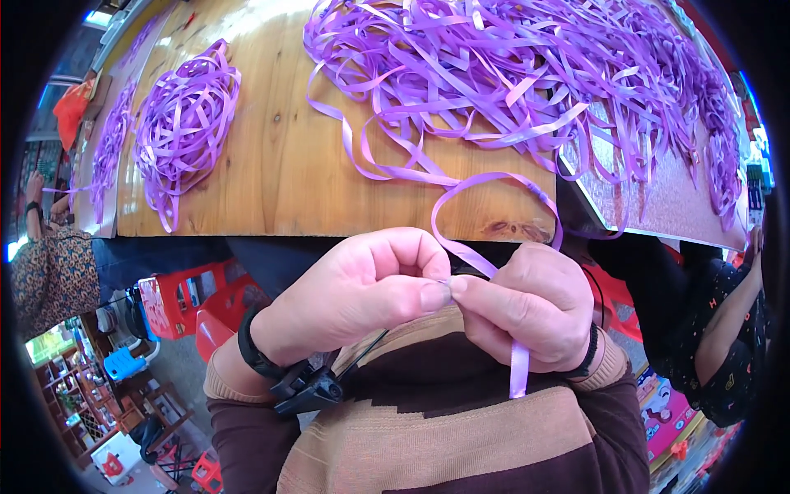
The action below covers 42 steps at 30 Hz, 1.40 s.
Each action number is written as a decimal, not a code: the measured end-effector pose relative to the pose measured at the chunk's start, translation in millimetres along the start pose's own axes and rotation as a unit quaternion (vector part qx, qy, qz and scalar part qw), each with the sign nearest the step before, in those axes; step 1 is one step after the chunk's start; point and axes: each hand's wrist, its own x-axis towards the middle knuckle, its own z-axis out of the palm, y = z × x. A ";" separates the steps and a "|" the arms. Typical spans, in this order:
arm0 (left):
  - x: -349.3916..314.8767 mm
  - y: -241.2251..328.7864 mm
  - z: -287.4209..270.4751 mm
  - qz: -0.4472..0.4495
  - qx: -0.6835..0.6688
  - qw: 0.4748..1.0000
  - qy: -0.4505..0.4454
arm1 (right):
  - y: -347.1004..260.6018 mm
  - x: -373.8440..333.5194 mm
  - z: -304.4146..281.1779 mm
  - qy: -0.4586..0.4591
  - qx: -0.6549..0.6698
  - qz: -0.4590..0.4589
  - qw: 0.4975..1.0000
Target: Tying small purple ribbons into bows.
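Note:
My left hand [370, 280] and my right hand [527, 305] meet fingertip to fingertip in front of the table's near edge. Both are closed in a pinch, thumb against forefinger. A purple satin ribbon [479, 181] loops down from the table and passes into my right hand. Its short end hangs below the curled fingers, over my striped sweater. Something tiny and pale shows where the fingertips touch; I cannot make out what it is. A large tangled heap of purple ribbon [494, 62] lies on the table beyond my hands.
The wooden table [271, 165] carries a smaller oval bundle of ribbon [185, 123] at the left. A silvery panel [650, 177] adjoins it at the right. Red plastic stools [177, 300] stand below, left. Other people work at both sides: a patterned sleeve [58, 267] left, a bare forearm [728, 317] right.

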 end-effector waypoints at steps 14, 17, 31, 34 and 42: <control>-2.6 -4.2 8.2 0.118 0.196 0.970 0.080 | 0.3 5.9 2.0 0.043 0.034 0.057 0.997; -3.1 -3.5 11.3 0.185 0.320 0.924 0.095 | -2.3 7.5 0.7 0.044 0.028 0.069 0.996; 0.4 -17.0 12.2 0.337 0.414 0.835 0.135 | -2.1 1.7 6.5 0.071 -0.034 0.058 0.995; 2.4 -16.5 17.0 0.357 0.430 0.817 0.143 | 0.8 0.8 7.5 0.093 -0.032 0.045 0.994; 4.8 -17.3 12.3 0.301 0.350 0.883 0.083 | 0.6 -0.2 4.1 0.102 -0.039 0.047 0.993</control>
